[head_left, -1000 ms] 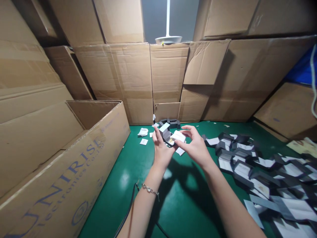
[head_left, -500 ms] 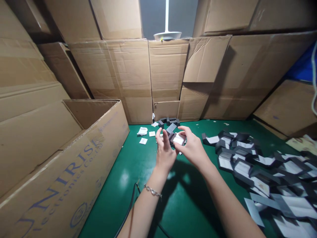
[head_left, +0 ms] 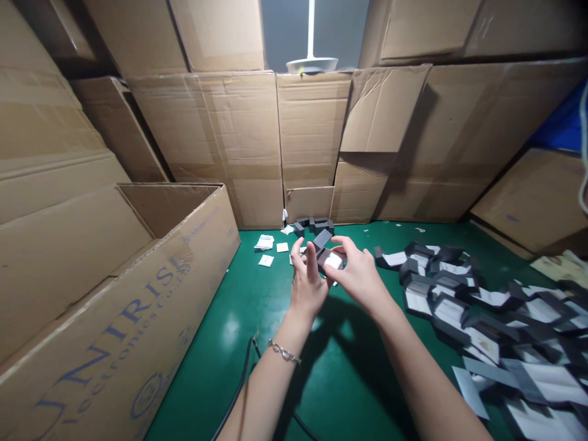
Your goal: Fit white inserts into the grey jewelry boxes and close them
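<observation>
Both my hands are raised over the green table (head_left: 349, 373), holding one small grey box (head_left: 327, 252) with a white insert between them. My left hand (head_left: 307, 288) supports the box from the left, fingers up along its side; a bracelet hangs on that wrist. My right hand (head_left: 361, 274) grips the box from the right, thumb and fingers pinched on its edge. The box lid stands partly open and tilted.
A large open cardboard carton (head_left: 138, 294) with blue lettering stands at the left. A heap of open grey boxes (head_left: 482, 312) covers the right of the table. A few closed grey boxes (head_left: 315, 225) and white pads (head_left: 266, 244) lie at the back. Cardboard walls surround everything.
The white insert that my right hand held above the box now sits inside it. The lid has tipped further down, and both hands have shifted slightly right and away.
</observation>
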`<act>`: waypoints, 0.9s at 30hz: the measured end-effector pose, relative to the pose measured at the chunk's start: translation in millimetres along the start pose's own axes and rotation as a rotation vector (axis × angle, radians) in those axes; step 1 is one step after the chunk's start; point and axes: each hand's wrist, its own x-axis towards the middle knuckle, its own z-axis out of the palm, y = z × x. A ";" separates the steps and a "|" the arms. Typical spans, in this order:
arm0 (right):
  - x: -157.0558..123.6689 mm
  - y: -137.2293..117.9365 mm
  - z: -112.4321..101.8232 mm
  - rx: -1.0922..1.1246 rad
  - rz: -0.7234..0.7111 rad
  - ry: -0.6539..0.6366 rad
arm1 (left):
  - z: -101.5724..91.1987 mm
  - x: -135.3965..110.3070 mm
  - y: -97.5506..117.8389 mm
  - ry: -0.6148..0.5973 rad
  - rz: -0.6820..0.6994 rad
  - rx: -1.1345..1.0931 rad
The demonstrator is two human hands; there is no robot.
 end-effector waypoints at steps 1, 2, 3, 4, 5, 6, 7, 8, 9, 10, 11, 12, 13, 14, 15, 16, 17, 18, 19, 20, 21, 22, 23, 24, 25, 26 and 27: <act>0.0 -0.5 -0.5 0.007 0.014 -0.012 | 0.1 -0.1 -0.1 -0.003 0.001 0.000; 0.0 -0.7 -0.8 0.015 0.027 -0.023 | 0.2 -0.3 -0.1 -0.003 0.000 -0.001; 0.0 -0.8 -0.9 0.021 0.039 -0.033 | 0.5 -0.4 -0.1 -0.003 0.001 -0.004; -0.1 -0.6 -0.7 0.026 0.048 -0.041 | 0.9 -0.5 0.1 0.001 0.005 -0.007; 0.0 -0.4 -0.4 0.030 0.054 -0.045 | 1.4 -0.7 0.2 0.007 0.010 -0.010; 0.1 0.0 0.2 0.031 0.059 -0.044 | 2.0 -0.9 0.4 0.013 0.013 -0.014; 0.2 0.4 0.8 0.030 0.065 -0.041 | 2.7 -1.2 0.6 0.018 0.015 -0.019; 0.4 0.8 1.6 0.029 0.071 -0.036 | 3.4 -1.5 0.6 0.023 0.015 -0.028; 0.6 1.3 2.4 0.029 0.077 -0.030 | 4.1 -1.9 0.6 0.028 0.014 -0.039; 0.8 1.7 3.3 0.034 0.081 -0.023 | 4.7 -2.4 0.5 0.033 0.009 -0.051; 0.8 2.1 4.5 0.042 0.083 -0.014 | 5.4 -3.0 0.3 0.041 0.003 -0.063; 0.8 2.4 5.8 0.054 0.082 -0.004 | 6.0 -3.6 0.0 0.051 -0.005 -0.074; 0.7 2.8 7.6 0.070 0.074 0.007 | 6.5 -4.2 -0.4 0.060 -0.014 -0.081; 0.5 3.1 9.8 0.089 0.061 0.019 | 7.1 -4.9 -0.8 0.069 -0.026 -0.085; 0.4 3.5 12.3 0.109 0.044 0.031 | 7.6 -5.5 -1.2 0.075 -0.039 -0.088; 0.3 4.0 14.9 0.129 0.023 0.044 | 8.0 -6.1 -1.4 0.077 -0.052 -0.089; 0.5 4.6 17.3 0.142 0.001 0.056 | 8.3 -6.4 -1.3 0.075 -0.069 -0.093; 0.9 5.6 19.1 0.149 -0.017 0.069 | 8.3 -6.4 -0.9 0.072 -0.094 -0.103; 1.7 6.9 19.8 0.155 -0.028 0.075 | 7.9 -5.9 -0.2 0.067 -0.130 -0.119; 2.8 8.8 19.1 0.176 -0.032 0.070 | 6.8 -4.7 0.8 0.057 -0.178 -0.147; 4.2 11.1 16.7 0.222 -0.033 0.054 | 5.0 -2.9 2.2 0.038 -0.241 -0.193; 5.7 13.9 12.7 0.295 -0.032 0.027 | 2.5 -0.3 3.6 0.013 -0.314 -0.252; 7.2 17.0 7.2 0.385 -0.035 -0.009 | -0.8 3.0 5.1 -0.022 -0.390 -0.323; 8.4 20.1 0.7 0.471 -0.041 -0.037 | -4.8 6.8 6.5 -0.062 -0.463 -0.401; 9.4 23.1 -6.2 0.511 -0.048 -0.052 | -9.2 11.0 7.6 -0.100 -0.523 -0.473; 10.0 25.7 -13.0 0.505 -0.062 -0.048 | -13.8 15.3 8.5 -0.137 -0.573 -0.535; 10.2 27.7 -19.0 0.477 -0.084 -0.026 | -18.5 19.5 9.2 -0.170 -0.611 -0.589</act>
